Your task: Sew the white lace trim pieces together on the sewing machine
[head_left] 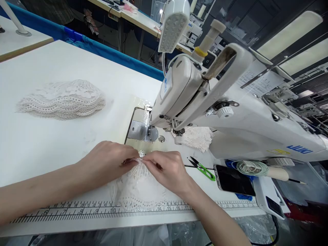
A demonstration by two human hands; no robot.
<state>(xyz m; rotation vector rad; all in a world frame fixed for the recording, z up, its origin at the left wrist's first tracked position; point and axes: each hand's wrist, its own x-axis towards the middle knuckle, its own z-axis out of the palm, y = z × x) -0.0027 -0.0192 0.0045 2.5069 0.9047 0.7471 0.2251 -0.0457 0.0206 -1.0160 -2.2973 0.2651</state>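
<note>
A white lace piece hangs from the pinched fingers of both hands and spreads down over the table near the printed ruler. My left hand grips its upper edge from the left, fingers curled in. From the right, my right hand pinches the same edge with thumb and forefinger, the two hands almost touching. Just beyond them is the sewing machine's metal needle plate, with the presser foot over it. The machine head leans in above.
A stack of lace pieces lies on the table at the left. More lace sits under the machine arm. Green thread snips, a phone and a cord roll lie at the right. A ruler strip runs along the front edge.
</note>
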